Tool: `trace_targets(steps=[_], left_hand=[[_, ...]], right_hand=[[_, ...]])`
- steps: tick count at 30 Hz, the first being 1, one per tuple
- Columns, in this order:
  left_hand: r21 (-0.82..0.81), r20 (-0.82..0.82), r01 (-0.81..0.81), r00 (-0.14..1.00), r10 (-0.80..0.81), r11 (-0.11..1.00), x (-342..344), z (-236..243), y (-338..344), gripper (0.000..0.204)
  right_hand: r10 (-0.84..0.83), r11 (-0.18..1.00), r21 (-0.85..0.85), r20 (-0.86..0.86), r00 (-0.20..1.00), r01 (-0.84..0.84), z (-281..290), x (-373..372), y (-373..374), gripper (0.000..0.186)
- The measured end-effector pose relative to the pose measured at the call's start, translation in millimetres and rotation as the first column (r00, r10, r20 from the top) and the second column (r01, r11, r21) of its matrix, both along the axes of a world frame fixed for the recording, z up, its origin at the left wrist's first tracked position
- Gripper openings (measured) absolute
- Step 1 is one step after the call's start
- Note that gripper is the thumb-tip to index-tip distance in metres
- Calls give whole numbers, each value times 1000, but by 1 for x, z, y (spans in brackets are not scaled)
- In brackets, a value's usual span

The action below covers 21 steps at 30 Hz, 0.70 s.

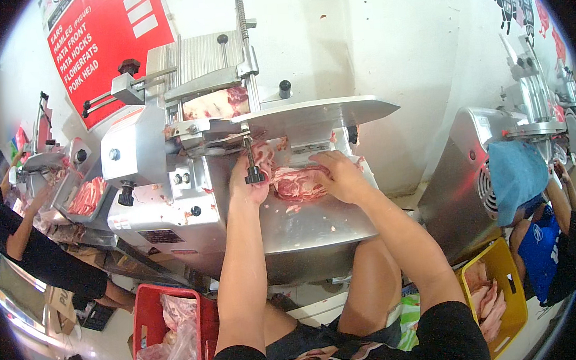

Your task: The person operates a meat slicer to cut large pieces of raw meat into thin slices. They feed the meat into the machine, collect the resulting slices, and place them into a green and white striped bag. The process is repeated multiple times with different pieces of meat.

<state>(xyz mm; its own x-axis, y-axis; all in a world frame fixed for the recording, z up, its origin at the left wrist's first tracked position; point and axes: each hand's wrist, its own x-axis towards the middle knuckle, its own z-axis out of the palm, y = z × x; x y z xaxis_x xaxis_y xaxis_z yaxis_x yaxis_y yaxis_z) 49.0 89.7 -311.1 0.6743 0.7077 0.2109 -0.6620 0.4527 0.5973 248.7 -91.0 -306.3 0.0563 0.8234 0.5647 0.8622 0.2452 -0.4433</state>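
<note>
A stack of thin raw meat slices [298,184] lies on the steel table of a meat slicer [284,223]. My right hand [342,177] rests at the stack's right end, fingers spread and touching its edge. At the left, my left hand [247,182] reaches up under the blade area beside more slices [265,156]; a black knob [254,175] and the meat hide most of its fingers, so I cannot tell its grip. Above, a block of raw meat [217,104] sits in the slicer's carriage, behind the steel plate [317,114].
A red crate [143,347] with plastic-wrapped meat stands at lower left, a yellow crate [512,311] of meat at lower right. Another slicer [455,163] stands right, draped with blue cloth [517,176]. People work at both sides. A tray of slices [86,197] is left.
</note>
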Motion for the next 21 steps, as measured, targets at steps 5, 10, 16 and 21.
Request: trace_targets(steps=[5, 10, 16, 21], left_hand=[[448, -378, 3, 907, 186, 894, 12, 26, -78, 37], [836, -491, 140, 621, 610, 530, 17, 31, -64, 41], [889, -433, 287, 267, 861, 358, -12, 18, -18, 44], [172, -284, -342, 881, 379, 924, 10, 27, -8, 24]], right_hand=[[176, 984, 105, -604, 777, -141, 9, -10, -3, 42], [67, 997, 58, -587, 807, -40, 9, 2, 4, 42], [-416, 910, 58, 123, 901, 411, -2, 10, 3, 38], [-315, 944, 166, 181, 932, 287, -6, -3, 0, 36]])
